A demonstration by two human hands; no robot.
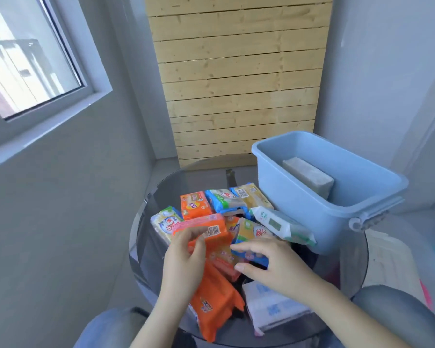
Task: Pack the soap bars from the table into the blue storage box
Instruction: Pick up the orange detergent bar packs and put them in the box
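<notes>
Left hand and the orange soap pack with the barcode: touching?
Touching. The head view shows the left hand with its fingers curled over the lower edge of the orange soap pack, no gap visible.

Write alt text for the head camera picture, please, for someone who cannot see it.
A person's left hand grips an orange soap pack while the right hand reaches over a pile of wrapped soap bars on a round glass table. Behind and right stands a blue storage box holding one pale bar.
</notes>
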